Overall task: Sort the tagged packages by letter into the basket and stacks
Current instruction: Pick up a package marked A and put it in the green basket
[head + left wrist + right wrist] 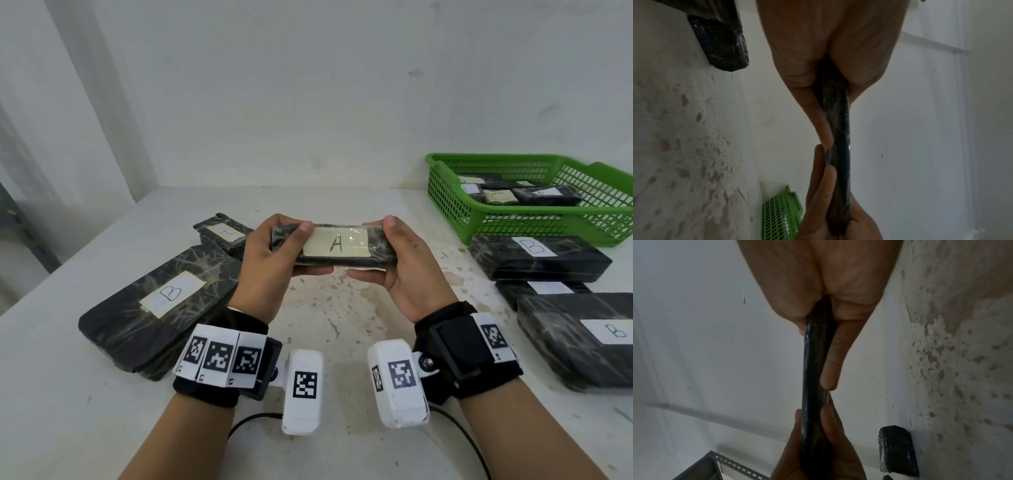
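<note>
Both hands hold one small black wrapped package [342,263] above the table's middle, its pale tag marked A facing up. My left hand [270,260] grips its left end, thumb on top and fingers beneath. My right hand [394,263] grips the right end the same way. In the left wrist view the package [838,146] runs edge-on from my left hand [818,91] to the other hand. In the right wrist view the package [813,378] leaves my right hand [828,331]. The green basket [445,192] at the back right holds several small tagged packages.
A large B package [130,329] lies on the left, with a smaller tagged package [219,233] behind it. On the right, B packages [541,260] are stacked beside a bigger B package [575,346]. White walls close the table's back and left.
</note>
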Motion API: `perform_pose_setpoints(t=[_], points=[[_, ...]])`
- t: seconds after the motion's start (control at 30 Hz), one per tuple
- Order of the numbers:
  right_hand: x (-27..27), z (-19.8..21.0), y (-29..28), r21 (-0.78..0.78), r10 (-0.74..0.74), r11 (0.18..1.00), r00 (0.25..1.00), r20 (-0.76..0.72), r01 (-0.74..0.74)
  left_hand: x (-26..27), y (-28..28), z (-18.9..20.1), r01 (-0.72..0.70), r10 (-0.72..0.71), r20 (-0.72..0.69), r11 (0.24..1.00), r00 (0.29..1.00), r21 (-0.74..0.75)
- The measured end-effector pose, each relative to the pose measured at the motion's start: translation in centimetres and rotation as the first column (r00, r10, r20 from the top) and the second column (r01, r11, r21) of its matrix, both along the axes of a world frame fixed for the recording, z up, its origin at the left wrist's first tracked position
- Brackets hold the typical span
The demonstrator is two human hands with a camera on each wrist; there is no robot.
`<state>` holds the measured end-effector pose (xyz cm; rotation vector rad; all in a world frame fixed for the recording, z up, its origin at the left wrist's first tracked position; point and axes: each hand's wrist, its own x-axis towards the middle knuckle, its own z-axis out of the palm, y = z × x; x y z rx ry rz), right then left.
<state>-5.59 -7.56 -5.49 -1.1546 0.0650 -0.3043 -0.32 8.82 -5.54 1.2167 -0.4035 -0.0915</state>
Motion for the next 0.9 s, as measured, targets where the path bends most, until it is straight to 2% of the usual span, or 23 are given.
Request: perform_pose_setpoints(t=[0.17, 0.3, 0.4, 0.5, 0.7, 0.9], points=[[-0.1, 0.3, 0.3, -0.032, -0.039, 0.999, 0.996, 0.075, 0.041, -0.2, 0.3, 0.7, 0.07, -0.072, -0.022, 0.996, 0.997, -0.053], [-0.5, 0.6, 0.7, -0.033, 0.008, 0.999, 0.998, 0.06, -0.006, -0.1, 0.6, 0.9, 0.008, -0.008, 0.014, 1.0, 1.0, -0.029], [-0.5, 0.4, 0.8, -0.081, -0.033, 0.996, 0.994, 0.106, 0.042, -0.4, 0.4, 1.0, 0.004, -0.003, 0.046, 1.0, 0.999, -0.014], [-0.5, 0.4, 0.6, -0.103, -0.068, 0.991, 0.988, 0.136, 0.082, -0.8, 0.2, 1.2, 0.059, -0.058, 0.021, 0.998, 0.998, -0.033], [-0.5, 0.3, 1.2, -0.065, -0.052, 0.996, 0.994, 0.092, 0.059, -0.5, 0.4, 1.2, -0.011, 0.011, 0.033, 1.0, 0.999, -0.017], [-0.8, 0.6, 0.9, -0.053, -0.147, 0.987, 0.982, 0.115, 0.154, -1.2, 0.1, 1.3, 0.074, -0.074, 0.022, 0.997, 0.997, -0.009]])
